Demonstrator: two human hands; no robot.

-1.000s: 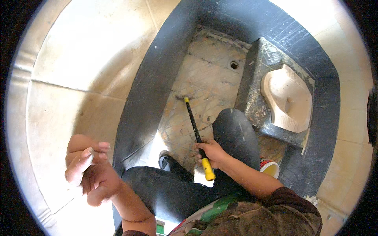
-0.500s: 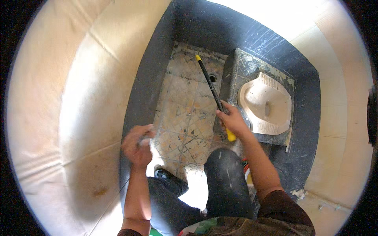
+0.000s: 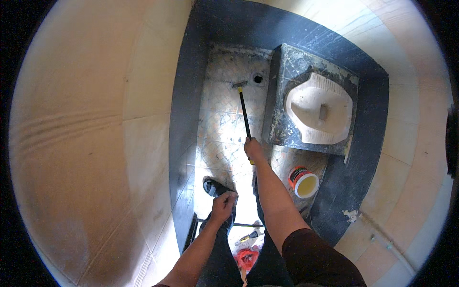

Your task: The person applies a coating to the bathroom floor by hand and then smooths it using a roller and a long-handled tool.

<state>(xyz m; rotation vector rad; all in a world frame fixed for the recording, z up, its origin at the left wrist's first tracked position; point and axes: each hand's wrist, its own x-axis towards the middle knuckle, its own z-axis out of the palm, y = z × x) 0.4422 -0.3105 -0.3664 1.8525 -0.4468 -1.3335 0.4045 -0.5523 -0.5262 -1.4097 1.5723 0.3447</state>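
My right hand (image 3: 252, 149) is wrapped round the black handle of a long-handled scraper (image 3: 245, 112) with yellow ends. The tool stretches away from me over the tiled floor, and its narrow dark blade rests on the tiles beside the drain hole (image 3: 258, 78). My left hand (image 3: 224, 206) hangs in front of my left leg with its fingers curled in. Whatever those fingers hold, if anything, is hidden. Dark smears and flakes mark the floor tiles (image 3: 217, 126) around the handle.
A squat toilet (image 3: 321, 112) sits on a raised dark platform (image 3: 287, 129) at the right. Nearer me stands a red and white bucket (image 3: 306, 185). Dark walls (image 3: 184, 105) close in the floor. Behind my feet lie a small brush-like tool (image 3: 249, 237) and a red plastic bag (image 3: 246, 259).
The scraper's far end, raised before, now lies at the floor near the drain. My right hand has moved left and my left hand right and nearer me. My bent legs have straightened.
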